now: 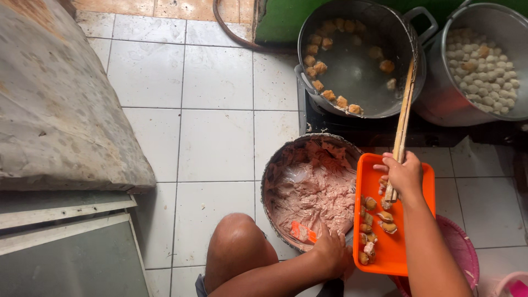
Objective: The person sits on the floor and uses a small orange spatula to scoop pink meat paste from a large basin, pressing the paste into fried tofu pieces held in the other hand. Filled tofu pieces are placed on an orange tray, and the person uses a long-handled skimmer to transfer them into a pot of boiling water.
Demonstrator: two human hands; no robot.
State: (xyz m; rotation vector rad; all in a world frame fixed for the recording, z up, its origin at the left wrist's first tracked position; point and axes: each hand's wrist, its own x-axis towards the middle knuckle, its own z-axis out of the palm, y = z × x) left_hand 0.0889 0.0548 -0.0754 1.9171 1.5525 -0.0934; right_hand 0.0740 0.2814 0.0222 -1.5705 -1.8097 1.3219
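Observation:
My left hand [331, 250] rests on the near rim of a metal bowl [275, 165] full of pink meat paste [316, 192], next to a small orange scraper [302, 232] lying in the paste. It also seems to steady an orange tray [393, 250]. My right hand [404, 175] grips a long wooden stick [404, 113] over that tray, whose far end reaches the rim of a pot. Several stuffed brown pieces [369, 231] lie along the tray's left side.
A large metal pot [357, 55] of water with floating fried pieces sits on a dark stove. A second pot [484, 66] of pale balls stands to its right. My bare knee [236, 242] is at the bottom. A worn grey slab [55, 93] fills the left, on white floor tiles.

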